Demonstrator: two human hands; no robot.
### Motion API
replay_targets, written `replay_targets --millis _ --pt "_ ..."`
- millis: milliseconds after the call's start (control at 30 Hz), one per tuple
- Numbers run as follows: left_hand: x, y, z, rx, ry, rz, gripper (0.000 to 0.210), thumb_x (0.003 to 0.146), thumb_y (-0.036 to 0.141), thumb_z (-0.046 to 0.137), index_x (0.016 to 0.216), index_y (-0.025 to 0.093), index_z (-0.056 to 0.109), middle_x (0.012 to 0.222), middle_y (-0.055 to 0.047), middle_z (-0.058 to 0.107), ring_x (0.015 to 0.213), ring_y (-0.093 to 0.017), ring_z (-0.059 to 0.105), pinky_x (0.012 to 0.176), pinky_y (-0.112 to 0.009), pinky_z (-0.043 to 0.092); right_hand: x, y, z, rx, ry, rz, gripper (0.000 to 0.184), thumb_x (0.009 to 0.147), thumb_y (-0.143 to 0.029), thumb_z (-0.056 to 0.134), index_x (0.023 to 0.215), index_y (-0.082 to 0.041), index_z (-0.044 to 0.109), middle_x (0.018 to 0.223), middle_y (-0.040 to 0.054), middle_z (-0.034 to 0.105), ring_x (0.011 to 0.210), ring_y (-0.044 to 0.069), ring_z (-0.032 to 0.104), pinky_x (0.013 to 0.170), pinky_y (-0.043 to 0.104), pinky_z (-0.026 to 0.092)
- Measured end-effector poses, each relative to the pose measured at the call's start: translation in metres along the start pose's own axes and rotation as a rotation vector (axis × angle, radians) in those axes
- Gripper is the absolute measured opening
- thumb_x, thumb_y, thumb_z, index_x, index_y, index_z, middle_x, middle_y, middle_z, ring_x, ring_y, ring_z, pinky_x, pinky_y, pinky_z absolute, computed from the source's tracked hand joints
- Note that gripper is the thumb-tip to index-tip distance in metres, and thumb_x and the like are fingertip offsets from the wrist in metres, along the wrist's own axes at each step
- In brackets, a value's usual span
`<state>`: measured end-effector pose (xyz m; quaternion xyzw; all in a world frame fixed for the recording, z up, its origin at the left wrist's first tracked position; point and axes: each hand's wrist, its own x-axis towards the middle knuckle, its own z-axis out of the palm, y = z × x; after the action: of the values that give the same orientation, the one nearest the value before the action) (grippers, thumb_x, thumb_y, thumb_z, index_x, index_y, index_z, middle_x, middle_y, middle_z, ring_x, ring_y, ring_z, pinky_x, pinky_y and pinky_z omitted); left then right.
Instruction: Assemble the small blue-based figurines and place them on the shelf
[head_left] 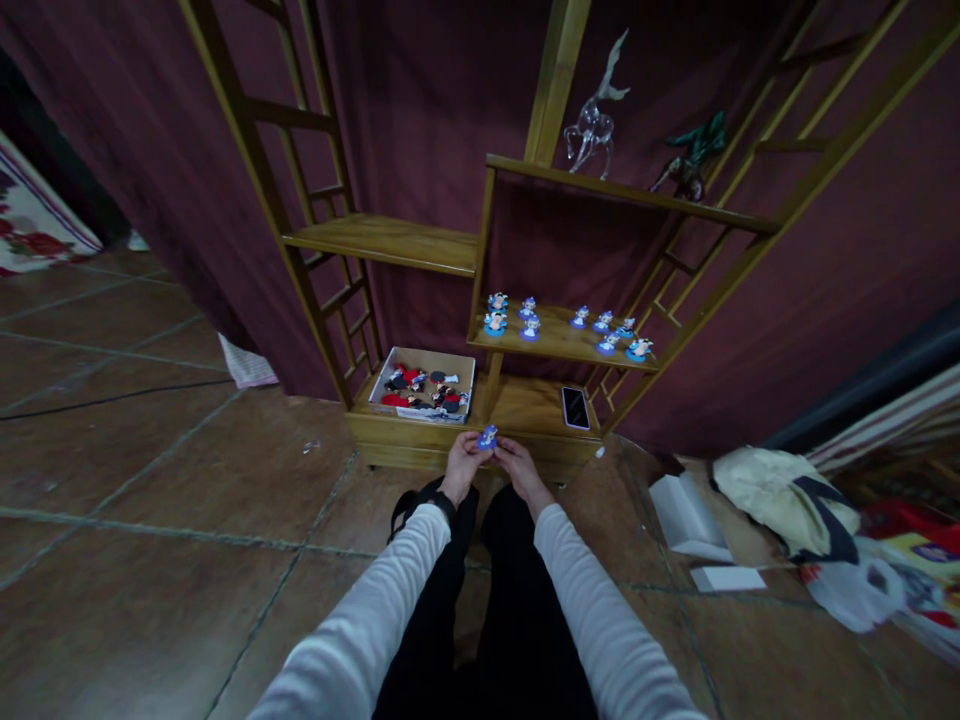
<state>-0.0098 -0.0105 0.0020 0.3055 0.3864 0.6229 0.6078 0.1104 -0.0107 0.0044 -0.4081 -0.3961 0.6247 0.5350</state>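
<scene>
A small purple-and-white figurine (487, 437) is held upright between my two hands, in front of the low drawer part of the wooden shelf unit (405, 442). My left hand (463, 465) pinches it from the left, a dark watch on the wrist. From the other side my right hand (520, 469) grips its base. Similar figurines stand in groups on the middle shelf (555, 340) ahead: purple ones like this figurine (530, 328), and blue-based ones like this figurine (495, 323).
An open cardboard box (471, 375) with red and black figures sits on the lower left shelf. A phone (576, 408) lies at lower right. Above stand a clear glass horse (592, 130) and a dark green statue (694, 160). White boxes (688, 515) and bags are on the right floor.
</scene>
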Motion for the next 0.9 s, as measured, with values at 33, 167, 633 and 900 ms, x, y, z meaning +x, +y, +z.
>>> replay_targets --millis 33,167,633,900 --pt "0.0 -0.001 0.001 0.008 0.014 0.015 0.049 0.048 0.006 0.077 0.09 0.017 0.053 0.071 0.0 0.066 0.064 -0.013 0.061 0.07 -0.027 0.045 0.001 0.001 0.0 -0.001 0.012 0.002 0.041 0.057 -0.039 0.073 0.091 -0.019 0.066 0.098 0.006 0.068 0.089 0.02 0.063 0.083 0.036 0.048" --pt "0.0 -0.001 0.004 0.028 0.043 0.041 0.048 0.049 0.004 0.073 0.089 0.018 0.05 0.07 0.002 0.064 0.064 -0.012 0.06 0.068 -0.026 0.045 0.003 0.005 0.001 -0.017 0.039 0.026 0.04 0.058 -0.043 0.072 0.089 -0.019 0.065 0.09 0.0045 0.069 0.079 0.018 0.063 0.076 0.033 0.049" --pt "-0.002 0.005 -0.001 -0.059 -0.023 -0.185 0.039 0.062 0.025 0.074 0.096 0.016 0.058 0.079 -0.005 0.067 0.073 -0.016 0.064 0.079 -0.037 0.049 0.005 0.001 -0.001 0.07 0.179 0.024 0.03 0.055 -0.033 0.072 0.081 -0.018 0.064 0.078 0.002 0.069 0.074 0.018 0.061 0.068 0.029 0.046" --pt "0.002 0.004 -0.003 -0.072 -0.081 -0.207 0.03 0.058 0.026 0.076 0.083 0.012 0.066 0.081 -0.009 0.069 0.077 -0.018 0.064 0.079 -0.035 0.049 0.001 -0.005 0.002 0.081 0.148 0.024 0.03 0.056 -0.029 0.072 0.083 -0.019 0.066 0.083 0.0028 0.069 0.075 0.016 0.061 0.072 0.03 0.047"
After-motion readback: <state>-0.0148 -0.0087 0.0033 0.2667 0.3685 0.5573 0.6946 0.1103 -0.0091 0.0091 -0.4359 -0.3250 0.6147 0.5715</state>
